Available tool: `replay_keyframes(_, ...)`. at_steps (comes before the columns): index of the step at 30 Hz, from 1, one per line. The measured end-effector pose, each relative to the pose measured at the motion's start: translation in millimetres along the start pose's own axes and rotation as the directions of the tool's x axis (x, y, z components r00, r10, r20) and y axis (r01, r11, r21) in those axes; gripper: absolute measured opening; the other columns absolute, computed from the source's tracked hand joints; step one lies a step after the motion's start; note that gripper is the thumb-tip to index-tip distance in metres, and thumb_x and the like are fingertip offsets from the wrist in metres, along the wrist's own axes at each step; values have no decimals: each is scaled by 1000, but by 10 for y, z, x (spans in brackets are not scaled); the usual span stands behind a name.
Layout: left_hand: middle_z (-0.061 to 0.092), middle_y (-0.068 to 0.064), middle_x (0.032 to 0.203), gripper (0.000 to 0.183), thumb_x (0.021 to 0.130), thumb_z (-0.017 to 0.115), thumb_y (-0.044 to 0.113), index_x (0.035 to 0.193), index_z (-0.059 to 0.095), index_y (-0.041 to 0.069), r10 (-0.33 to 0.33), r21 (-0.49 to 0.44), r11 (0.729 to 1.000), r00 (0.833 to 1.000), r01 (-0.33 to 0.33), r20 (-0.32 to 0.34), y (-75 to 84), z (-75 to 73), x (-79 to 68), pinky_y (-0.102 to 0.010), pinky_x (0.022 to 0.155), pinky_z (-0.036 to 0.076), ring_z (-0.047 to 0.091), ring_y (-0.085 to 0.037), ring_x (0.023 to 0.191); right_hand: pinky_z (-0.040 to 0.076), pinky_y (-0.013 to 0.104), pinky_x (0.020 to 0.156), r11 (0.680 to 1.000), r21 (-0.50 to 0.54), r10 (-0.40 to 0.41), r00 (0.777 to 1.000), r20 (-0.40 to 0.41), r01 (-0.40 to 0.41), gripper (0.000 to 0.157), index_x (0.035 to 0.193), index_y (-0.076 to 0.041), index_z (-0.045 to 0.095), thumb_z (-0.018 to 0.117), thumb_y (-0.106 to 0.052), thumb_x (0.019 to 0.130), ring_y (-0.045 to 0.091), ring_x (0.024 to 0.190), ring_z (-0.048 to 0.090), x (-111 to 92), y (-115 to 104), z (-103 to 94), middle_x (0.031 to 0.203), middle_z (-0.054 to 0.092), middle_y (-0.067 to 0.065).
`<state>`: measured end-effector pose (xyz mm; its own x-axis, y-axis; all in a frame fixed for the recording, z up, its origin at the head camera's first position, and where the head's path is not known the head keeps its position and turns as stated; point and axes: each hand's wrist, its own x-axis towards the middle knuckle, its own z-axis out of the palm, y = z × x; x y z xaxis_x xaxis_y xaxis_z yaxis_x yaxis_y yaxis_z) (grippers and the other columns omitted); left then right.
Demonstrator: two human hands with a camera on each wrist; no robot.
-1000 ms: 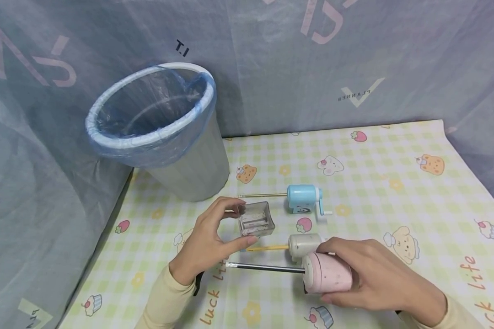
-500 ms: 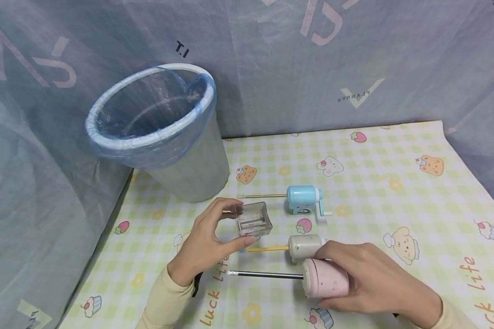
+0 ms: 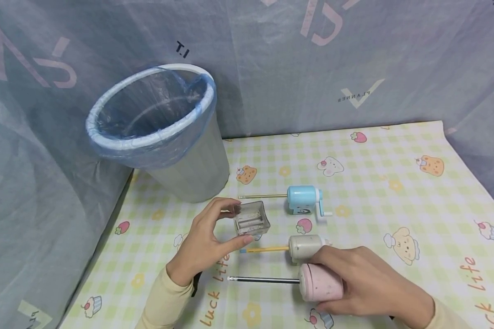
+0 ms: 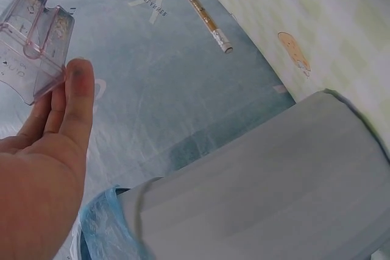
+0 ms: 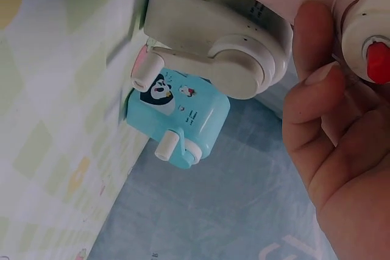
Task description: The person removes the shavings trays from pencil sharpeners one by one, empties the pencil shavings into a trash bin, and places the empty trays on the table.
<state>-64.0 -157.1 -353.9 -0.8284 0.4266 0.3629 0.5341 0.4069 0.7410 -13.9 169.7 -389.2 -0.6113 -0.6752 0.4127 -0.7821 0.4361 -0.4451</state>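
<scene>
My left hand [image 3: 203, 244] pinches a small clear plastic shavings drawer [image 3: 252, 218] between thumb and fingers, its open side up with pale bits inside. In the left wrist view, that drawer [image 4: 36, 38] sits at the fingertips. My right hand [image 3: 366, 285] grips a pink crank pencil sharpener [image 3: 323, 284] from its right side. A black pencil [image 3: 267, 280] sticks out of its left end. Just behind it, a cream pencil sharpener [image 3: 304, 246] holds a yellow pencil [image 3: 267, 249]. In the right wrist view, the cream sharpener's crank [image 5: 237, 71] shows beside my fingers.
A light blue pencil sharpener [image 3: 302, 198] with a gold pencil [image 3: 263, 196] stands farther back. At the back left, a grey trash bin [image 3: 193, 176] wears a blue plastic liner. A checked cloth [image 3: 395, 205] covers the table, and grey-blue fabric [image 3: 292, 68] hangs behind.
My right hand has moved a little left and toward me with the pink sharpener, uncovering more of the cream one. My left hand has shifted slightly left with the drawer.
</scene>
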Motion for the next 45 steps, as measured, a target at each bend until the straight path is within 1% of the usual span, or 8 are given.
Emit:
replay_keyframes(3,53,4,127,62,81,81,33,133,49,22,-4,5,1000,1000,4,-4,0,-1,-2,-32,95,47,54,-14,112,37,9,54,1000,-8,2,1000,5,-2,63,114,-26,59,84,-57,66,-8,69,50,0,-3,15,97,58,-22)
replay_keyframes(10,53,4,127,62,81,81,34,133,50,19,-14,15,1000,1000,14,-5,0,-6,-11,-32,96,46,54,-14,113,36,9,54,999,-33,18,1000,13,-18,65,113,-28,59,86,-57,62,-8,67,49,-3,-6,31,96,56,-25)
replay_keyframes(20,53,5,128,62,81,81,34,133,49,21,-12,19,1000,1000,12,-5,11,-9,-7,-33,96,46,53,-14,114,35,9,52,998,-58,10,1000,6,-9,64,109,-28,59,87,-57,59,-9,64,46,-1,-31,83,93,53,-26)
replay_keyframes(26,53,5,128,62,81,81,34,133,50,19,-12,20,1000,1000,13,-5,14,-10,-10,-33,96,46,53,-14,115,37,8,55,999,-4,42,998,37,-41,62,111,-27,58,85,-58,64,-8,66,47,-16,-35,112,95,52,-26)
replay_keyframes(31,53,5,128,62,81,81,33,133,49,20,-10,18,1000,1000,10,-8,13,-10,-10,-33,96,46,54,-15,114,36,7,56,999,26,46,998,43,-47,61,111,-27,57,81,-62,66,-8,67,47,-25,-34,136,94,51,-25)
replay_keyframes(33,53,4,128,62,81,81,33,133,49,21,-11,16,1000,1000,11,-8,12,-10,-8,-33,96,46,53,-15,114,36,7,56,999,26,46,998,41,-47,61,111,-27,57,81,-63,66,-8,67,47,-26,-32,142,94,51,-25)
replay_keyframes(39,53,3,128,63,81,81,31,133,50,17,-7,1,1000,1000,7,-5,12,-5,0,-32,96,46,53,-15,114,35,6,55,999,18,49,998,44,-50,61,111,-26,57,81,-61,67,-8,67,46,-26,-29,153,94,50,-25)
replay_keyframes(45,52,4,129,63,81,81,32,135,48,23,-16,6,1000,1000,16,1,13,1,-3,-32,96,46,53,-15,115,35,7,54,999,-28,43,998,49,-42,61,110,-25,58,80,-62,67,-8,66,45,-26,-33,167,94,49,-25)
